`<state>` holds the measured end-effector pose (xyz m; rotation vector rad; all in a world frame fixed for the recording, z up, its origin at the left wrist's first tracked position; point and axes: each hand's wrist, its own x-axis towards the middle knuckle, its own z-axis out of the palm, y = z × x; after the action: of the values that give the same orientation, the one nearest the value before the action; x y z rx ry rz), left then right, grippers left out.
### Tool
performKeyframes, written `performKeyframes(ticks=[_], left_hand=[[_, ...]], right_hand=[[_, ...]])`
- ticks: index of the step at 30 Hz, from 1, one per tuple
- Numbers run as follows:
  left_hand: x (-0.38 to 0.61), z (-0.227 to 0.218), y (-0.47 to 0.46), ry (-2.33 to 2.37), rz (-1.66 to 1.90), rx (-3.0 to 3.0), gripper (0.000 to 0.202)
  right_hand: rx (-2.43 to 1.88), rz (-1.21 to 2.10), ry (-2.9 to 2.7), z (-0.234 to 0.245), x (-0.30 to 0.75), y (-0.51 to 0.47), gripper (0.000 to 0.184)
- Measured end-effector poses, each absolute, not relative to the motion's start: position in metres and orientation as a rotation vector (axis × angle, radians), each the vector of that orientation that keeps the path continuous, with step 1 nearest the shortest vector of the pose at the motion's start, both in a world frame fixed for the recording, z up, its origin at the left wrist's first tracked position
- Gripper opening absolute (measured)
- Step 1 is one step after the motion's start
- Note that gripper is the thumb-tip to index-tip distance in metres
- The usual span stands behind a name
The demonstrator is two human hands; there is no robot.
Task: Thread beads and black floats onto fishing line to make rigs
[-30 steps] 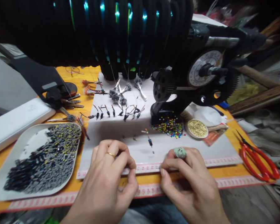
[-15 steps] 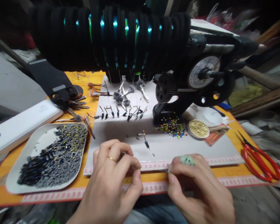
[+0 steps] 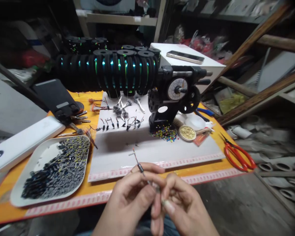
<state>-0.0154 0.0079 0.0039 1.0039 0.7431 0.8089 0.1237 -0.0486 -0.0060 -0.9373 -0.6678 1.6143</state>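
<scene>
A thin stem piece with an orange tip, a small crossbar and a black sleeve (image 3: 140,167) slants up from the fingers of my left hand (image 3: 132,200), which is closed on its lower end. My right hand (image 3: 183,206) is pinched against the left fingertips. What lies between its thumb and finger is too small and covered to name. Both hands are at the front edge of the white board (image 3: 108,157). Similar sleeved pieces (image 3: 118,124) stand in a row farther back, with bundles of grey-headed white stems (image 3: 121,109) behind them.
Left is a white tray (image 3: 14,196) of grey and black small parts. A geared stand (image 3: 162,119) carries black line spools (image 3: 108,75). Coloured beads (image 3: 166,132), a dish of gold bits (image 3: 187,132) and red-handled scissors (image 3: 238,157) lie right. A measuring tape (image 3: 201,178) edges the table.
The sleeved piece that lay on the board is now in my left hand. My hands have come together from apart. The view has tilted up and shows more background.
</scene>
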Motion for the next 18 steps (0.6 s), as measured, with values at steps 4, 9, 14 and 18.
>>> performKeyframes(ticks=[4,9,14,18], left_hand=[[0.0,0.001,0.018,0.577,0.827,0.604,0.021],[0.007,-0.006,0.018,0.618,0.934,0.46,0.019],[-0.005,-0.003,0.009,0.71,0.981,0.55,0.026],[-0.015,0.001,-0.001,0.688,0.917,0.735,0.044]], right_hand=[[-1.0,1.584,-0.665,-0.004,0.119,-0.053,0.039],[-1.009,1.537,-0.692,-0.006,0.117,-0.054,0.037],[-0.994,1.543,-0.698,-0.006,0.119,-0.055,0.038],[-0.983,1.544,-0.684,-0.004,0.121,-0.056,0.039]])
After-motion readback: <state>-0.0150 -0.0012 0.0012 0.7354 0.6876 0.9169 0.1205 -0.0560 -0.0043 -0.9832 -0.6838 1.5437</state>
